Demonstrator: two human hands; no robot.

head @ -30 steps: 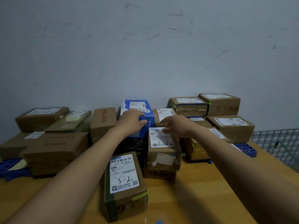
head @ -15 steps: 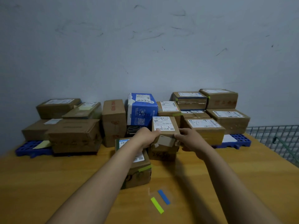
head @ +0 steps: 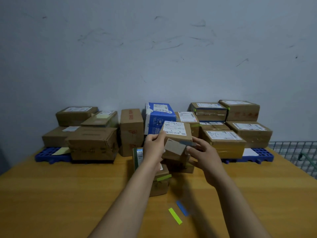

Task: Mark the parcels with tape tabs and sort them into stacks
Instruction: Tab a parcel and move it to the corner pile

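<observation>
Two tape tabs (head: 175,215) on table (head: 68,194); stacks (head: 248,131) behind held parcel (head: 176,134).

Labelled brown parcel (head: 176,134), tilted, held aloft

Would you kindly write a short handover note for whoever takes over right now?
Left hand and right hand both hold a small labelled parcel above the table; a bluish tab shows on its front edge.
Green-tabbed parcel lies below.
Spare yellow-green tab and blue tab lie in front.
Done: stacks on blue pallets behind.
Left: stack the held parcel, tab the rest.
</observation>
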